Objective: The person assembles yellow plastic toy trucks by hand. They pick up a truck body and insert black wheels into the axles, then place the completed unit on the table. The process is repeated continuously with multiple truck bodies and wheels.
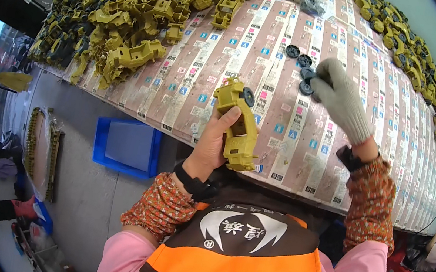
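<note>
My bare left hand (210, 143) is wrapped round a yellow plastic toy vehicle body (247, 139), held upright above the table's near edge. One black wheel (248, 97) sits at the upper right of that body; its hollow side faces up. Farther right, my right hand (342, 99) wears a pale knit glove. Its thumb and fingers curl in on a black toy wheel (306, 74) within a small group on the table, and the glove partly hides what is between them. Beside the fingertips lie more loose wheels, including one at the far left (292, 51).
A large heap of yellow vehicle bodies (140, 12) covers the table's far left. Bodies fitted with wheels (403, 44) line its far right edge. The tabletop (178, 106) is covered in printed sheeting. A blue plastic bin (127, 146) stands on the floor at left.
</note>
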A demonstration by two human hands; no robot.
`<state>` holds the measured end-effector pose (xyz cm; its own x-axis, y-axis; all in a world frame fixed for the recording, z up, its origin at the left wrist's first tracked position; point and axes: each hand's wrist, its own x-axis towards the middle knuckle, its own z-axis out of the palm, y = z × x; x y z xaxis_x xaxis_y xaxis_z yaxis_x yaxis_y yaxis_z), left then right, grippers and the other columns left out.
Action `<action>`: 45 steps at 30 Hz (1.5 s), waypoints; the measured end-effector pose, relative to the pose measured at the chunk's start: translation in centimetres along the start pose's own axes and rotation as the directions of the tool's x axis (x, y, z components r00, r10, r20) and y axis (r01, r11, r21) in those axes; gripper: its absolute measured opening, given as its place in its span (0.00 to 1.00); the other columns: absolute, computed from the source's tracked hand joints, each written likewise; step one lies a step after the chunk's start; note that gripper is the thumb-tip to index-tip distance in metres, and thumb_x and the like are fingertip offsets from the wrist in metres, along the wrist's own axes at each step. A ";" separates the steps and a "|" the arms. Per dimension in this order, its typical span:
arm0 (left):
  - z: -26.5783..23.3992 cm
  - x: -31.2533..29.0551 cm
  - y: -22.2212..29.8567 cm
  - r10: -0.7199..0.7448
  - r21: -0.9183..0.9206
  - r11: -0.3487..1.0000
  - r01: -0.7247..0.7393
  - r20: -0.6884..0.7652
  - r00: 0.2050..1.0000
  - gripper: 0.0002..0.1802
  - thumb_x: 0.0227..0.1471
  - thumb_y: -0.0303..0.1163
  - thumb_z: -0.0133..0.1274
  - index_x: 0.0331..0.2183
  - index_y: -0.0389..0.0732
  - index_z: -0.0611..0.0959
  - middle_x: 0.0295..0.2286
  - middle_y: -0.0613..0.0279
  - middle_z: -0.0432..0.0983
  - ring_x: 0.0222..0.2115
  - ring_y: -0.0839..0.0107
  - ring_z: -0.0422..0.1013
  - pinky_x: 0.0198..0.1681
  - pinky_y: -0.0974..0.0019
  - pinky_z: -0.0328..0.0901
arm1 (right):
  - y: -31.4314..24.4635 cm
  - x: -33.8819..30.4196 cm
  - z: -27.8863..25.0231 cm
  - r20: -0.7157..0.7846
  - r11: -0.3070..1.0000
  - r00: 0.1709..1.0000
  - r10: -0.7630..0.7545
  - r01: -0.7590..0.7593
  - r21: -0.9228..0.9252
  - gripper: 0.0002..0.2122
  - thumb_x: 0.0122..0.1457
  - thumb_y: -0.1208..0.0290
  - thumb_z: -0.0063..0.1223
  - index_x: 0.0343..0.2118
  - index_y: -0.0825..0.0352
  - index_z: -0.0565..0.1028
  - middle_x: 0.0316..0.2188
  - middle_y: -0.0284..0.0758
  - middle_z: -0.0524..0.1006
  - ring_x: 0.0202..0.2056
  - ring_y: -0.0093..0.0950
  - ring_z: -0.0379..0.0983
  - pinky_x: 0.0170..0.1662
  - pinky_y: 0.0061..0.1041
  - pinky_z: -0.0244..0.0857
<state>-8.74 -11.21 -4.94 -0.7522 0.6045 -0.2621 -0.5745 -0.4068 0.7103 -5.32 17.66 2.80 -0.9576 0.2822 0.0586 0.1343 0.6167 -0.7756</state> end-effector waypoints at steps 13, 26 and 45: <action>4.3 -1.3 -1.2 0.035 0.108 0.993 -0.037 0.019 0.999 0.27 0.65 0.55 0.57 0.52 0.45 0.74 0.36 0.62 0.79 0.34 0.69 0.81 0.36 0.65 0.79 | -2.7 -9.5 4.8 -0.048 0.859 0.978 0.203 -0.154 0.489 0.11 0.64 0.76 0.59 0.48 0.71 0.79 0.31 0.38 0.83 0.31 0.24 0.79 0.39 0.25 0.74; 5.1 0.1 -1.7 0.395 0.211 0.903 -0.374 -0.064 0.917 0.23 0.66 0.42 0.59 0.55 0.46 0.70 0.40 0.62 0.77 0.35 0.70 0.79 0.38 0.61 0.80 | -3.6 -16.1 7.8 -0.150 0.905 0.988 0.028 0.038 0.423 0.16 0.62 0.81 0.59 0.53 0.69 0.76 0.37 0.45 0.83 0.38 0.34 0.85 0.42 0.29 0.76; 7.6 0.6 -3.0 0.744 0.510 0.422 -0.750 0.277 0.608 0.52 0.54 0.31 0.72 0.67 0.41 0.54 0.58 0.57 0.60 0.57 0.62 0.65 0.64 0.56 0.62 | -6.0 -14.8 4.5 0.075 0.932 0.977 0.199 -0.212 0.293 0.25 0.56 0.73 0.56 0.59 0.65 0.71 0.38 0.51 0.83 0.39 0.49 0.83 0.43 0.42 0.76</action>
<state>-5.07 -4.42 -2.29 -0.7953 0.2541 0.5504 0.4858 -0.2758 0.8294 6.86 6.51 3.76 -0.9280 0.3436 -0.1441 0.2537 0.2994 -0.9198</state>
